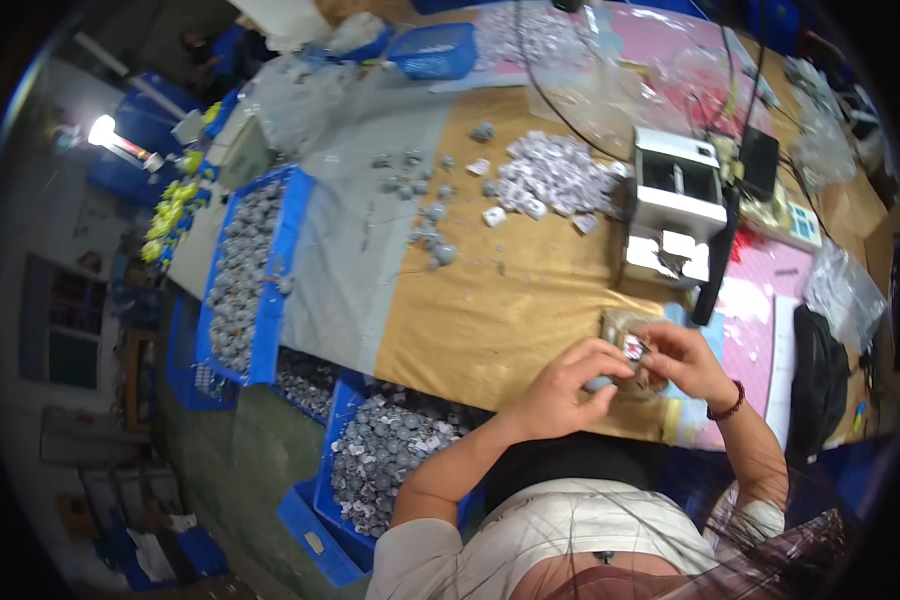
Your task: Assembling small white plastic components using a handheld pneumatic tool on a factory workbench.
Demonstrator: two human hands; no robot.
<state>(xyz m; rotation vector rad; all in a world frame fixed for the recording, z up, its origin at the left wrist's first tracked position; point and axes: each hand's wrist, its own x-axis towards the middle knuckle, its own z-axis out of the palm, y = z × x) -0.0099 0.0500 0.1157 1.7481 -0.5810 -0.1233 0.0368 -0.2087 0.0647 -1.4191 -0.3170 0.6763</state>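
Observation:
My left hand [568, 388] is at the table's near edge with its fingers curled round a small rounded grey piece [597, 384]. Just right of it, my right hand [688, 360], with a dark red bead bracelet at the wrist, pinches a small white label [633, 347] with red marks. The left fingertips come close to the label; whether they touch it is hard to see. Under both hands sits a small tan block [618, 322], partly covered by the fingers. Beyond them stands a white and silver box-shaped machine [676, 190].
A heap of white tags [555, 175] lies left of the machine, with loose grey pieces [433, 240] nearby. Blue crates of grey pieces stand at the table's left edge [298, 225] and below it [322, 490]. A black bag [818, 380] lies at right. Cables hang over the machine.

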